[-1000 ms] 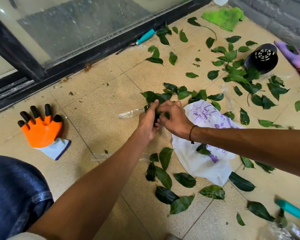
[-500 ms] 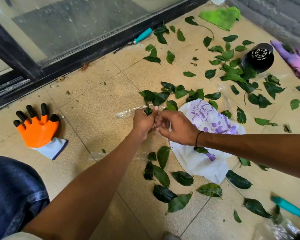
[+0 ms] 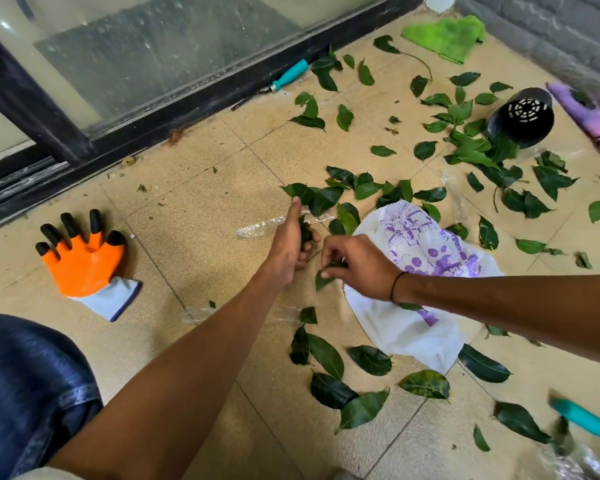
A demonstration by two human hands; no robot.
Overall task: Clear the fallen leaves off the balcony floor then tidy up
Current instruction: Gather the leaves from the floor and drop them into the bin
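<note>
Near the middle of the tiled balcony floor [image 3: 194, 237], the left hand [image 3: 290, 242] is curled round a small bunch of dark leaves [image 3: 305, 233], thumb pointing up toward the door. Just beside it, apart from it, the right hand [image 3: 357, 265] pinches a single leaf [image 3: 323, 280] between thumb and fingertips, above the near edge of a white plastic bag [image 3: 406, 327] printed in purple that lies flat on the tiles.

Open floor lies to the left of the hands, between them and an orange glove [image 3: 84, 265] with black fingertips, lying flat toward the left edge. A twisted strip of clear plastic [image 3: 260, 228] lies just beyond the left hand. Along the far edge runs the black frame of a sliding glass door [image 3: 187, 109]; a teal-handled tool [image 3: 288, 76] rests against its track. A grey brick wall [image 3: 551, 32] closes the far right corner, with a green cloth [image 3: 445, 36] at its foot.

Loose green leaves [image 3: 465, 147] are scattered thickly from the centre to the right edge, densest around a black pot [image 3: 523, 119] tipped on its side. A purple glove [image 3: 593, 123] lies against the right edge. More leaves [image 3: 329, 389] lie on the near side of the bag. Another teal handle [image 3: 586, 420], blurred, shows at the near right corner beside crumpled clear plastic [image 3: 568, 462]. A denim-clad knee [image 3: 25, 386] fills the near left corner.
</note>
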